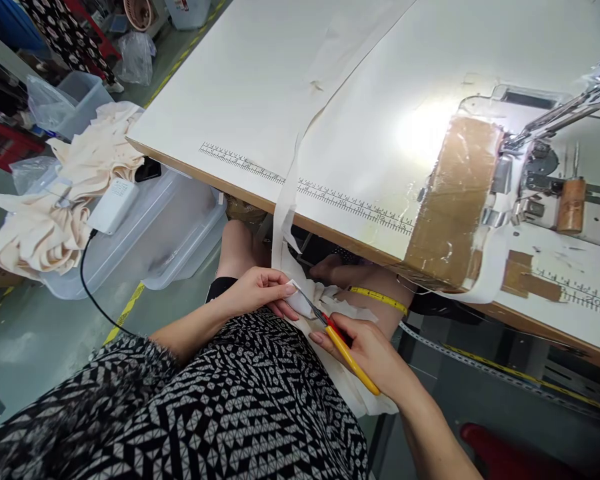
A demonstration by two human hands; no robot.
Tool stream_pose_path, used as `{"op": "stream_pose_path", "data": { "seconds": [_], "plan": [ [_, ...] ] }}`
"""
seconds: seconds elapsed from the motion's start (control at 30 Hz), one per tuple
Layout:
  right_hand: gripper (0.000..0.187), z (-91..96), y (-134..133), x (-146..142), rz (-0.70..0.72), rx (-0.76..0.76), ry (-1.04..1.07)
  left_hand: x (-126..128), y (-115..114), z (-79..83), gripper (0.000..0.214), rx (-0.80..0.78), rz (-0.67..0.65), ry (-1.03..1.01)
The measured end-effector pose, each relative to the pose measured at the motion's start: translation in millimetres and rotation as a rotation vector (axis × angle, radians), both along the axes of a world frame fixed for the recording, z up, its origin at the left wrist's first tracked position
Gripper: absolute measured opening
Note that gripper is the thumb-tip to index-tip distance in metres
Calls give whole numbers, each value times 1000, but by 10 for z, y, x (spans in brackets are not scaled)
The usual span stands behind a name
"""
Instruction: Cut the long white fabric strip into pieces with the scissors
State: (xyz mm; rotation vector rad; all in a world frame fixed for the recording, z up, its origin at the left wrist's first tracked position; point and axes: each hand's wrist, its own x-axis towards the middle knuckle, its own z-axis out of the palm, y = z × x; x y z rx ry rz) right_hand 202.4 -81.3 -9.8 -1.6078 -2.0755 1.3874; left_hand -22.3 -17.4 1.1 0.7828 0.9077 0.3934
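Note:
Over my lap, my left hand (273, 293) pinches the end of a white fabric strip (300, 301) between thumb and fingers. My right hand (367, 343) is closed round a pair of scissors (347, 353) with yellow and red handles. Their blades point up and left and lie against the fabric by my left fingertips. Another length of the white strip (291, 190) runs across the table and hangs over its front edge. More pale cloth (365, 397) lies bunched on my lap beneath my right hand.
The white table (240, 87) has printed rulers along its front edge. On the right stands a sewing machine (535, 173) with a taped brown block (453, 200). A yellow tape measure (380, 298) crosses my leg. At left, a plastic bin (145, 220) bears cream cloth (100, 147) and a white power bank (114, 205).

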Motion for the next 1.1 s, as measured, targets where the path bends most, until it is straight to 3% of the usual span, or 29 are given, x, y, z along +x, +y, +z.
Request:
{"op": "stream_pose_path", "data": {
  "seconds": [0.3,0.43,0.57,0.67,0.73,0.8,0.83,0.93,1.0,1.1],
  "plan": [
    [46,109,83,-85,17,63,-151,12,-10,16,47,-14,-18,-5],
    [50,45,69,-85,-19,62,-101,-3,-3,45,47,0,-21,15],
    [45,-13,49,-118,-133,65,18,73,-68,-31,48,30,-44,19],
    [32,-12,54,-212,-247,118,216,190,-120,-41,47,66,-136,-19],
    [26,9,48,-256,-311,192,285,230,-58,77,37,210,-283,11],
    [22,48,17,-252,-339,285,285,216,138,311,25,517,-388,140],
    [21,74,-10,-231,-342,329,274,197,290,456,20,712,-377,237],
    [18,165,-122,-133,-370,422,216,178,922,872,14,1231,-80,572],
    [18,225,-215,-75,-403,455,153,250,1418,1029,19,1382,3,769],
    [17,289,-391,-4,-475,501,65,463,2091,1031,27,1401,-8,1027]
  ]
}}
